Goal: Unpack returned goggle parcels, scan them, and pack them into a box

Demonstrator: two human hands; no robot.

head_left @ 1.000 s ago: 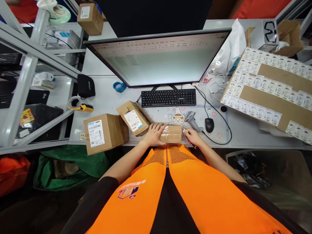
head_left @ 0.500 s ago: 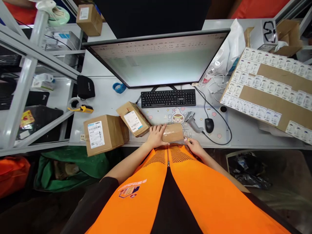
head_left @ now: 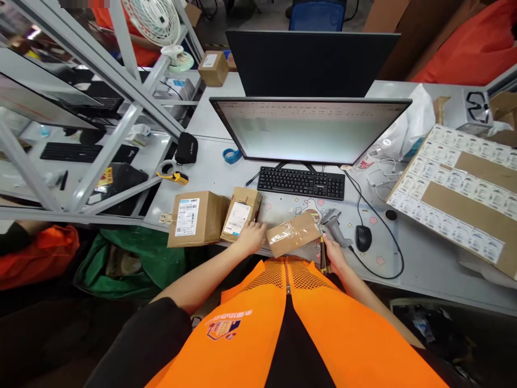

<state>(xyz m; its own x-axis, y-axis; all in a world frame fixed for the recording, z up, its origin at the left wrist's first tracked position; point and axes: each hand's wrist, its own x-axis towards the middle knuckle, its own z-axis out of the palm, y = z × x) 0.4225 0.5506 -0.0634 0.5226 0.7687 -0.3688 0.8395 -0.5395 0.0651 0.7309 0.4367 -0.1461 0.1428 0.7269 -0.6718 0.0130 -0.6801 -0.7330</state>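
Pale grey desktop (head_left: 212, 178) spreads out before you, and at its near edge, just beyond your orange mesh-panelled vest (head_left: 343, 318), is the brown cardboard parcel (head_left: 294, 235) with glossy clear tape, slanted, its right end farther from you! Your left hand (head_left: 252, 238) is at its left end, fingers bent; whether they touch it, I can't tell. Over to your right hand (head_left: 334, 254), fingers closed on a slim yellow-and-black hand tool (head_left: 322, 254), upper end close by the parcel's right end! Beside your left hand stands a small brown box with a white label (head_left: 242, 213), then a larger brown cardboard box (head_left: 205, 218). Just past your right hand, a grey handheld scanner (head_left: 337, 229), then a black computer mouse (head_left: 363, 238). Farther out, a black keyboard (head_left: 301, 182) fronts the wide, lit monitor (head_left: 311, 132); far right, a big cardboard panel covered in white stickers (head_left: 456, 199)
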